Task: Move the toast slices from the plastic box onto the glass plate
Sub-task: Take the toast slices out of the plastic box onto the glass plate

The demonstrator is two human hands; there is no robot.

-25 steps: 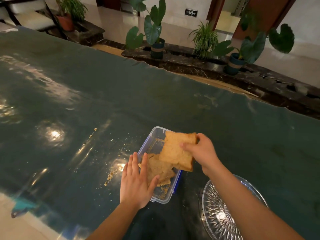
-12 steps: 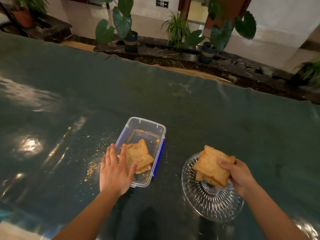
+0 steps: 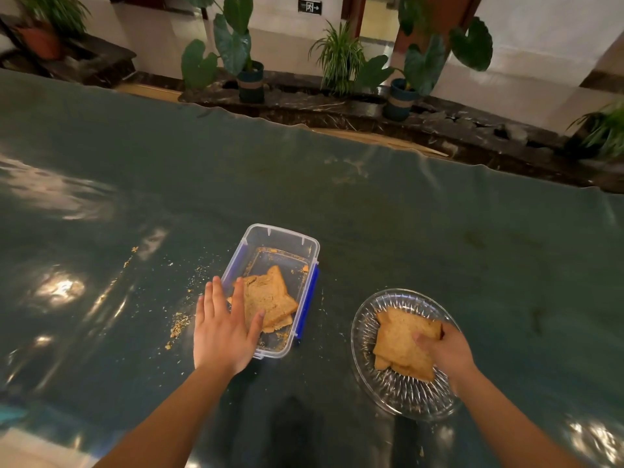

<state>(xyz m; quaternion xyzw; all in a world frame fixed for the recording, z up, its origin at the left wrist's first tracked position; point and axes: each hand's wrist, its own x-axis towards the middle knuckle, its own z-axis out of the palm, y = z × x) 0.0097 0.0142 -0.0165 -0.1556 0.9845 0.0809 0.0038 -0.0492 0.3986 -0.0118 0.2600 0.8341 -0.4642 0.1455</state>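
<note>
A clear plastic box (image 3: 280, 236) with blue side clips sits on the table with toast slices (image 3: 270, 298) stacked at its near end. My left hand (image 3: 224, 327) lies flat with fingers spread on the box's near left corner. To the right stands a cut-glass plate (image 3: 405, 400) with toast on it. My right hand (image 3: 442, 351) grips the top toast slice (image 3: 401, 342) by its right edge, and the slice rests on the plate over another slice.
Crumbs (image 3: 179, 324) lie scattered on the dark green table (image 3: 405, 214) left of the box. Beyond the table's far edge runs a stone planter ledge with potted plants (image 3: 250, 72).
My right hand carried the toast slice from above the box to the right and down onto the glass plate. My left hand stayed on the box.
</note>
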